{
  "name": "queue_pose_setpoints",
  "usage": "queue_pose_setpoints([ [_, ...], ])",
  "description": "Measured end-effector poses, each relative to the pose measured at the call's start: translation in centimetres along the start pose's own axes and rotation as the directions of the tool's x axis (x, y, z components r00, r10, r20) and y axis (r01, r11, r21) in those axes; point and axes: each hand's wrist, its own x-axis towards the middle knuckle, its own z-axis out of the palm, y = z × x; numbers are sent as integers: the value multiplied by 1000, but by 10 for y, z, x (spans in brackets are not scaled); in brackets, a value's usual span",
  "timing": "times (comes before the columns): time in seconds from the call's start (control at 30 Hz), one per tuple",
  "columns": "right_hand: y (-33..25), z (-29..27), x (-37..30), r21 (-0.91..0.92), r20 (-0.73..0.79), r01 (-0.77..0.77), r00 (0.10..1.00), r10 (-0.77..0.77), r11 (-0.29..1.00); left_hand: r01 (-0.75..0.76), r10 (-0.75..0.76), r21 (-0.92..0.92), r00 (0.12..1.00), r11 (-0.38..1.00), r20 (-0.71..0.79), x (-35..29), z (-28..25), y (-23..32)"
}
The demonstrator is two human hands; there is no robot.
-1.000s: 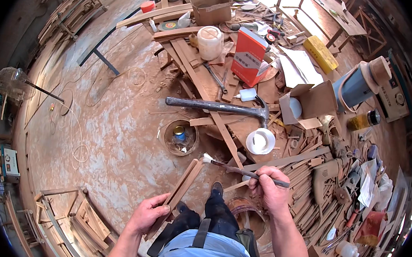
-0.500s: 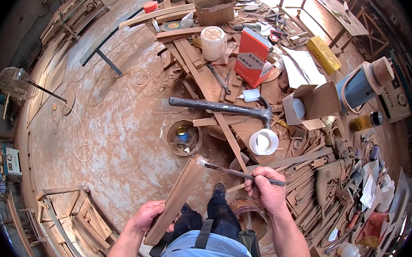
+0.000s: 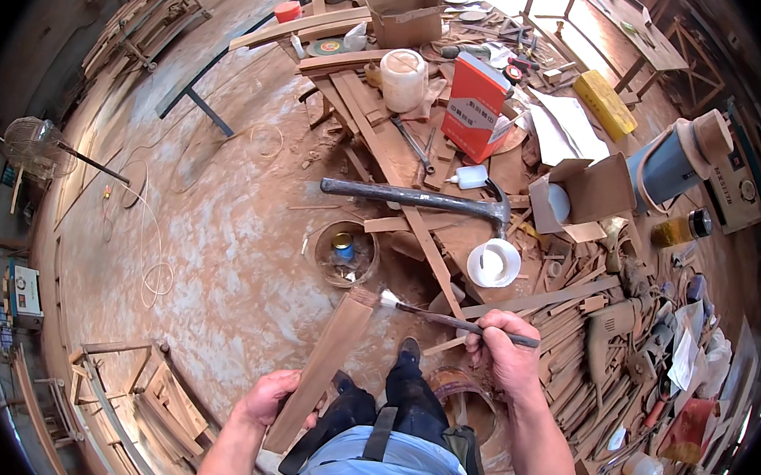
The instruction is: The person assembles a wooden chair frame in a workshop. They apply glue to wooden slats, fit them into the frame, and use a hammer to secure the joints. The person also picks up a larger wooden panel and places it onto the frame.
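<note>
The left hand point(image 3: 271, 394) grips a flat brown wooden strip point(image 3: 322, 368) angled toward 1 o'clock, while the right hand point(image 3: 512, 363) pinches a slim dark-handled, white-bristled brush point(image 3: 446, 318), its bristles now shifted off the strip's far end toward 3 o'clock, suggesting a pause in brushing.

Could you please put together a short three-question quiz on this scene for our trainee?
1. Which hand holds the brush: (a) the left or (b) the right?
2. True or false: the hammer lies inside a cardboard box.
3. Fill in the blank: the left hand grips a strip of ____.

Key:
1. (b), the right hand.
2. False; the hammer lies in the open, its head close to the white cup.
3. Wood.
</note>
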Motion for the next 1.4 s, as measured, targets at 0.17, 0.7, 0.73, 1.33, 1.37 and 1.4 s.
queue_pose_setpoints([
  [0.17, -2, 13, -3, -44, 32, 59, 998, -57, 997, -13, 13, 4, 999, 1000, -39, -2, 4, 1],
  [0.7, 20, 4, 3, 418, -220, 13, 972, 87, 908, -160, 215, 271, 958, 949, -189, -1, 17, 2],
  [0.73, 16, -4, 4, 393, -268, 62, 962, 50, 918, -191, 253, 273, 943, 943, -215, -4, 17, 4],
  [1.33, 53, -113, 76, -751, -208, 109, 897, -389, 651, -790, 684, -74, 569, 609, -457, -2, 35, 35],
  [1.37, 53, -116, 77, -712, -238, 102, 896, -375, 695, -795, 678, -67, 554, 602, -482, 0, 31, 33],
  [1.4, 48, -115, 77, -671, -268, 92, 895, -357, 735, -803, 677, -66, 540, 592, -501, 4, 30, 32],
])
